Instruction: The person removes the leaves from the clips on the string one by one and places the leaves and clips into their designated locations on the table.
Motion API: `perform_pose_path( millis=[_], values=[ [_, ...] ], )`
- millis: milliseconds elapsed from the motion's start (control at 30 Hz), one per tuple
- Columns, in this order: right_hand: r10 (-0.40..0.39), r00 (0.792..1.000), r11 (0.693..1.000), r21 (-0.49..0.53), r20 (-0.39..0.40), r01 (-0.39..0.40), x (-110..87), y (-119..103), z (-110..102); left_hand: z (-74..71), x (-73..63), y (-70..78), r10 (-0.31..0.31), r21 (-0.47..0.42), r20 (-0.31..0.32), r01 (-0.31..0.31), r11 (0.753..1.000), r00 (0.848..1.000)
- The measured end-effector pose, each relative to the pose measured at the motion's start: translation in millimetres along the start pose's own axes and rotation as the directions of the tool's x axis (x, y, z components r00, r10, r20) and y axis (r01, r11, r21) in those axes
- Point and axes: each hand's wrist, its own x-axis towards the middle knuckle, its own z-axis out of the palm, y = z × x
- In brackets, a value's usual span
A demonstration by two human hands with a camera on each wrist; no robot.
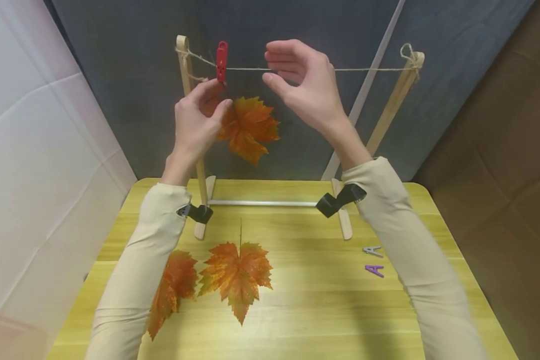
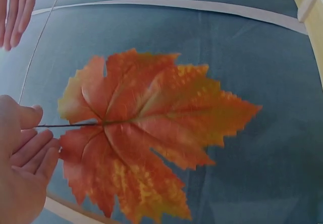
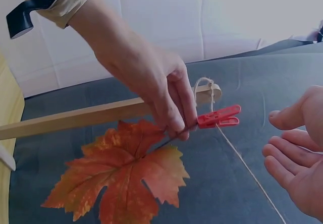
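A red clothespin (image 1: 222, 61) sits on the twine (image 1: 247, 69) close to the left post, with the dark stem of an orange leaf (image 1: 252, 127) at its lower end. The leaf hangs below the line. My left hand (image 1: 197, 117) is right beside the stem, which runs between the thumb and the loosely spread fingers in the left wrist view. Just right of the clothespin, my right hand (image 1: 308, 82) is raised near the twine, empty, its fingers relaxed and thumb apart. In the right wrist view, the clothespin (image 3: 219, 117) stands clear of the right fingers (image 3: 287, 156).
The twine is tied between a left wooden post (image 1: 184, 65) and a right post (image 1: 393, 102), joined low by a white rod (image 1: 261, 203). On the table lie two more leaves (image 1: 238, 275), a grey clothespin (image 1: 372, 251) and a purple clothespin (image 1: 374, 270).
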Motion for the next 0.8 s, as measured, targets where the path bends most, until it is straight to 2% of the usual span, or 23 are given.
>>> perform_pose_path(
  millis=[167,433,800],
  values=[
    [0.043,0.999,0.999,0.001,0.033,-0.043,9.4,0,9,4.5,3.6,0.3,-0.016,0.016,-0.012,0.016,1.000,1.000],
    [0.039,0.997,0.998,-0.044,0.068,-0.036,20.3,-1,21,7.3,8.6,-0.4,-0.014,0.032,-0.050,0.016,0.999,0.999],
    [0.066,0.992,0.987,-0.150,0.103,-0.050,34.5,-3,36,7.6,6.5,-4.9,0.008,-0.052,-0.048,-0.011,0.999,0.999]
  ],
)
